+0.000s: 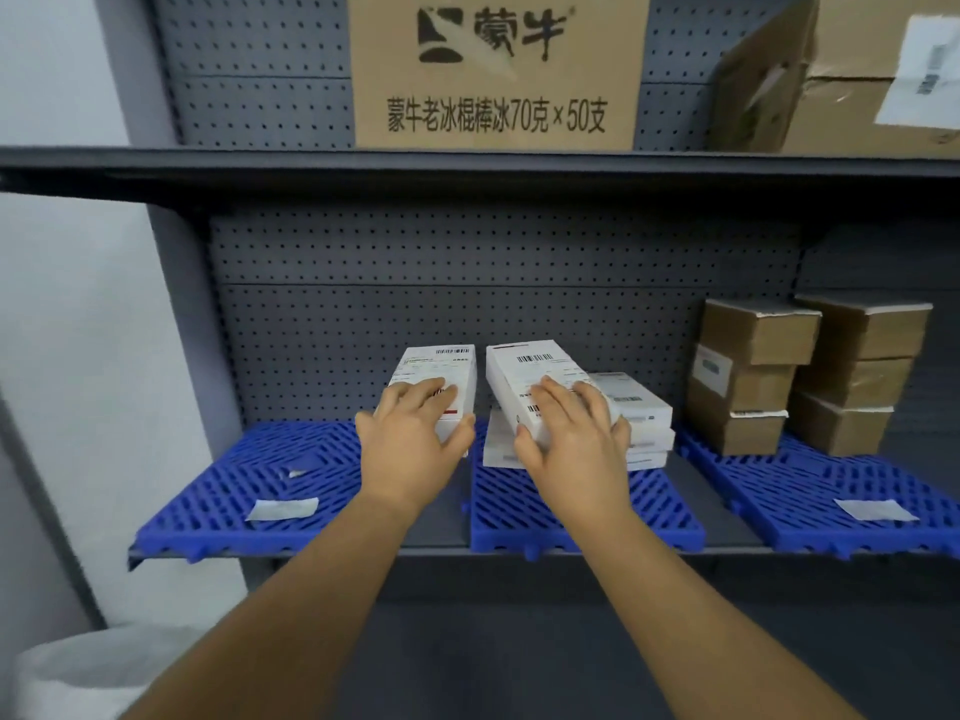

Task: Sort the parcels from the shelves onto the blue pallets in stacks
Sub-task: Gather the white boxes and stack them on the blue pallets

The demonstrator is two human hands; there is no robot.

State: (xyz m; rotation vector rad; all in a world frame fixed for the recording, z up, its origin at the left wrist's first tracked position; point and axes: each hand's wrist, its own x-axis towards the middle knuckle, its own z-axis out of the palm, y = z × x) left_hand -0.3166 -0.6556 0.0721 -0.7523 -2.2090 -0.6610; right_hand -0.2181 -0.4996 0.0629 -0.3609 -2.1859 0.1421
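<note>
We are placing white parcels on the blue pallets of the middle shelf. Our left hand holds one white box in its grip, thumb on its right edge, over the right end of the left pallet. Our right hand clasps a second white box, tilted atop the white stack on the middle pallet. Brown boxes stand stacked on the right pallet. Next, we judge, each box must be lowered flat, squared with what lies beneath, then released.
</note>
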